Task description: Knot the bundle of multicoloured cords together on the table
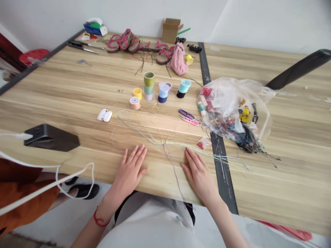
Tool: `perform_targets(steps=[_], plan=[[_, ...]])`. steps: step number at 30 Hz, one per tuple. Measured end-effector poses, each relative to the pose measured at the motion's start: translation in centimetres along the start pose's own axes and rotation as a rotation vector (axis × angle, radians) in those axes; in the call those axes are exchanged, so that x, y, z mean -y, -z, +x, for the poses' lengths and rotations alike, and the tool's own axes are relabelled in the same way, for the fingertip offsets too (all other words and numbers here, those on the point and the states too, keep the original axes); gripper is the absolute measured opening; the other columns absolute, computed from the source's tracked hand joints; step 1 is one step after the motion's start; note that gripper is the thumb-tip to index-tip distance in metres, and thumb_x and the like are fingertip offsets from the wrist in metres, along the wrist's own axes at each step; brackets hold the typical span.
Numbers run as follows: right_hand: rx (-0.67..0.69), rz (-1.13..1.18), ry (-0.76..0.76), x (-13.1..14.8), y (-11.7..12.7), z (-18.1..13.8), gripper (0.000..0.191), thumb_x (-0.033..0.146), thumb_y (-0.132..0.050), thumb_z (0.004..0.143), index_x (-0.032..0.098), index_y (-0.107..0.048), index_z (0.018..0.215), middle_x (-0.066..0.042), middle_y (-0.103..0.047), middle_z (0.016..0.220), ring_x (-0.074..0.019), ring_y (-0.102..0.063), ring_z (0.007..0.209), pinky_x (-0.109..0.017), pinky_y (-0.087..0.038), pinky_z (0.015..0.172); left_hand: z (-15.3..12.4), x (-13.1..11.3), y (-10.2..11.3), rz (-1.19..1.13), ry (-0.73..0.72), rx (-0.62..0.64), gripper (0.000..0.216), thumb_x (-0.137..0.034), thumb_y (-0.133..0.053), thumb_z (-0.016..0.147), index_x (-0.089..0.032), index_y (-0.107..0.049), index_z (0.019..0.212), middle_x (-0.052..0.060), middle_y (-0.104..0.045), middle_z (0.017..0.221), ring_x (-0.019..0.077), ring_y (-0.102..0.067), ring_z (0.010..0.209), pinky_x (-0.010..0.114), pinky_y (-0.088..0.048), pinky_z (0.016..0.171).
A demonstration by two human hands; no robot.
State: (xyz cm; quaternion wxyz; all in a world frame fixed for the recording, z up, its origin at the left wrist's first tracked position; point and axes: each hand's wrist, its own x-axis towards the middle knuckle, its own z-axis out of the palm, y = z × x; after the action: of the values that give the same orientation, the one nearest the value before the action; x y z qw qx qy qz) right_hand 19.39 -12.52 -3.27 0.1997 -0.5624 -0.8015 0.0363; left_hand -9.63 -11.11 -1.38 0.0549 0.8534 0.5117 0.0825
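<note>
My left hand (131, 168) lies flat on the wooden table near its front edge, fingers stretched out and holding nothing. To the right, my right hand (198, 172) also rests flat, its fingertips close to a bundle of thin coloured cords (186, 143); whether they touch it I cannot tell. The cords spread left and right from a small knot (163, 142) between the hands. From there a purple cord (174, 168) runs down over the table edge. Beyond the cords are purple thread snips (186, 113), pink thread snips (190, 120) and a small bag of red beads (203, 143).
Several thread spools (149, 82) stand mid-table. At right lies a clear plastic bag (232, 103) of cords and trinkets. A white earbud case (104, 115) and a black power block (51, 137) are at left. Braided pink cord pieces (126, 39) lie at the back. A person's orange clothing (20, 193) shows lower left.
</note>
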Motion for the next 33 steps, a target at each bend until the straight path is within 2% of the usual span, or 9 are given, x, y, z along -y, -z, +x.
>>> perform_targets(steps=[5,8,10,13,17,21,28,33], plan=[[-0.115,-0.053,-0.064,0.3,0.5,-0.3,0.049,0.025,-0.044,0.100,0.015,-0.043,0.147,-0.018,-0.061,0.135,-0.0296,-0.061,0.123,-0.051,-0.050,0.105,-0.7,0.8,0.0,0.045,0.072,-0.038,0.060,-0.041,-0.035,0.103,-0.019,-0.020,0.157,0.010,-0.037,0.156,0.0297,-0.034,0.146,0.057,-0.021,0.119],[-0.141,-0.072,-0.063,0.9,0.9,0.0,0.052,0.021,-0.045,0.098,0.016,-0.038,0.150,-0.017,-0.062,0.134,-0.0293,-0.062,0.121,-0.049,-0.053,0.102,-0.5,0.2,0.1,0.064,0.127,-0.077,0.062,-0.043,-0.035,0.103,-0.016,-0.023,0.157,0.012,-0.036,0.157,0.0331,-0.033,0.145,0.059,-0.023,0.117],[-0.072,-0.023,-0.020,1.4,0.9,0.6,0.060,0.018,-0.044,0.098,0.018,-0.027,0.155,-0.017,-0.056,0.142,-0.0284,-0.056,0.129,-0.048,-0.052,0.103,0.1,-0.8,0.2,0.047,0.107,-0.075,0.061,-0.043,-0.036,0.103,-0.015,-0.025,0.156,0.013,-0.034,0.157,0.0328,-0.030,0.147,0.059,-0.023,0.118],[0.076,0.080,0.110,2.2,0.5,1.8,0.068,0.011,-0.037,0.097,0.022,-0.013,0.159,-0.012,-0.045,0.152,-0.0242,-0.042,0.141,-0.047,-0.047,0.110,1.2,-2.4,0.1,-0.019,-0.022,-0.022,0.058,-0.039,-0.038,0.103,-0.016,-0.029,0.155,0.011,-0.036,0.157,0.0280,-0.028,0.148,0.055,-0.021,0.120],[0.139,0.097,0.194,2.4,-0.3,2.9,0.066,0.009,-0.036,0.096,0.023,-0.017,0.158,-0.009,-0.044,0.153,-0.0216,-0.038,0.144,-0.049,-0.039,0.116,2.1,-3.5,-0.5,-0.058,-0.106,0.026,0.056,-0.038,-0.042,0.102,-0.017,-0.032,0.153,0.011,-0.038,0.157,0.0242,-0.029,0.148,0.052,-0.018,0.122],[0.134,0.071,0.153,1.8,-0.3,2.8,0.058,0.015,-0.039,0.099,0.022,-0.026,0.156,-0.010,-0.049,0.149,-0.0228,-0.043,0.141,-0.051,-0.039,0.116,1.9,-2.5,-0.8,-0.020,-0.065,0.039,0.055,-0.036,-0.042,0.102,-0.016,-0.033,0.153,0.011,-0.035,0.158,0.0254,-0.029,0.148,0.053,-0.020,0.122],[0.083,0.026,0.117,1.2,0.0,1.6,0.059,0.022,-0.042,0.101,0.021,-0.022,0.156,-0.013,-0.050,0.149,-0.0263,-0.045,0.139,-0.054,-0.042,0.112,1.3,-0.6,-0.3,-0.012,-0.034,0.031,0.057,-0.036,-0.040,0.102,-0.017,-0.028,0.155,0.011,-0.034,0.158,0.0263,-0.028,0.148,0.055,-0.020,0.121],[0.047,0.022,0.072,0.8,0.4,0.8,0.056,0.021,-0.044,0.100,0.021,-0.029,0.154,-0.014,-0.052,0.146,-0.0268,-0.046,0.138,-0.054,-0.041,0.113,1.1,-0.1,-0.3,-0.026,-0.035,0.037,0.056,-0.035,-0.040,0.103,-0.016,-0.029,0.154,0.011,-0.032,0.159,0.0264,-0.027,0.149,0.055,-0.020,0.121]])
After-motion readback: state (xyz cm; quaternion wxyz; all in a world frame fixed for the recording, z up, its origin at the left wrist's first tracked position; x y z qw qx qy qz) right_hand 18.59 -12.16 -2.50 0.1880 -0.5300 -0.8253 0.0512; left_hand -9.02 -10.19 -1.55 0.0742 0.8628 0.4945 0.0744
